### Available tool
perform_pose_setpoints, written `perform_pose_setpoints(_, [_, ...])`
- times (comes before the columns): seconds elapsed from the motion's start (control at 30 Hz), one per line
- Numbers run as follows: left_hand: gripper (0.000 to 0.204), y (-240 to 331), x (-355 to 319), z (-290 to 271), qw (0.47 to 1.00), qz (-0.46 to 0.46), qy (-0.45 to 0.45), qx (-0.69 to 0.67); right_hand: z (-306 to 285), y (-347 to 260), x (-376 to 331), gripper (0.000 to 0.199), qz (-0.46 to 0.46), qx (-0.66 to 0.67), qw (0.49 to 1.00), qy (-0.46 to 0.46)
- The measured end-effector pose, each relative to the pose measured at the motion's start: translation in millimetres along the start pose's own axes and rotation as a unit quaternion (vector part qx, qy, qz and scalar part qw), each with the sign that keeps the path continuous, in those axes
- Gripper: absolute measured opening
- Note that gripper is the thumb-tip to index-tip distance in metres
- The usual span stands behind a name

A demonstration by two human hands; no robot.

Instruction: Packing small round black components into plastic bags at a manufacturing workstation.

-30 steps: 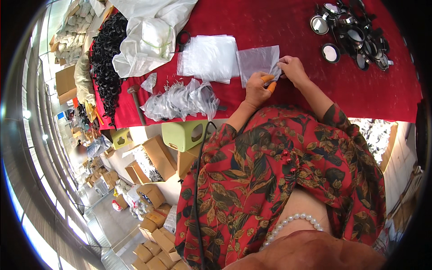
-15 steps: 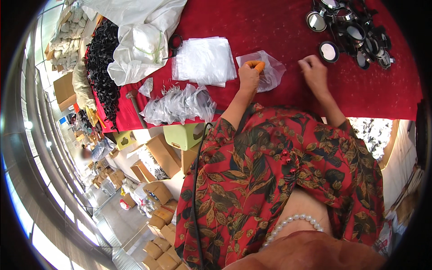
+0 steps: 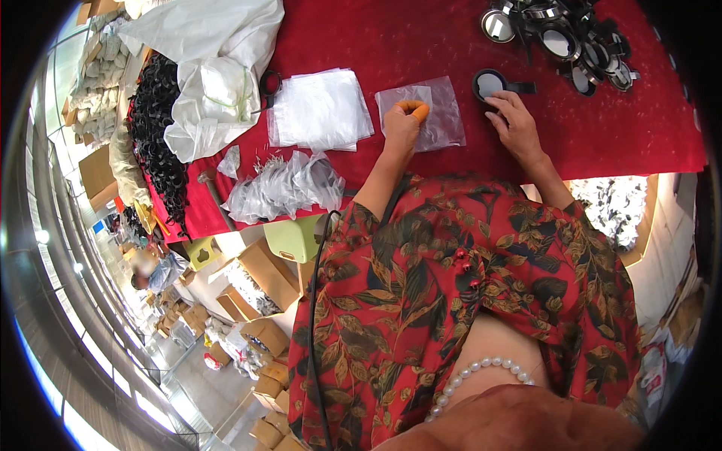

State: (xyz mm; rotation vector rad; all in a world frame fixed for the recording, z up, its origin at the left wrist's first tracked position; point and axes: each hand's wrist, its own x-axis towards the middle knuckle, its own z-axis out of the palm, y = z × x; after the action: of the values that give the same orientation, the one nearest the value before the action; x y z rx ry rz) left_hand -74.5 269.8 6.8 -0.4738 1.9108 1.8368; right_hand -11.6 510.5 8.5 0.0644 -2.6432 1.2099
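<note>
My left hand (image 3: 403, 128), with orange covers on its fingertips, pinches the left side of a clear plastic bag (image 3: 445, 120). The bag lies flattened on the red tablecloth. To its right is a small round mirror (image 3: 490, 81) with a black rim and a short black arm pointing right. The fingertips of my right hand (image 3: 516, 129) touch the mirror's lower edge, with thumb and fingers apart. A heap of similar black mirrors (image 3: 558, 43) lies at the far right.
Left of the bag is a stack of clear bags (image 3: 322, 109). Nearer lie filled plastic bags (image 3: 284, 188) and a hammer (image 3: 216, 199). Black curved parts (image 3: 159, 128) heap up at the left beside a white sack (image 3: 218, 90). A green stool (image 3: 292, 239) stands below the table edge.
My right hand has come to the round mirror, which has shifted left toward the bag. The bag lies flatter, still pinched by my left hand. The whole view has shifted slightly.
</note>
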Motion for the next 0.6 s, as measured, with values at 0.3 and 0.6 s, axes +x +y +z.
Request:
perform_pose_setpoints(0.3, [0.013,-1,-2,2,0.999,0.021,-0.003,0.033,-20,23,-2,0.017,0.037,-0.055,0.995,0.079])
perform_pose_setpoints(0.6, [0.017,4,-4,4,0.998,0.017,-0.015,0.050,-21,14,29,0.021,0.082,-0.043,0.985,0.149])
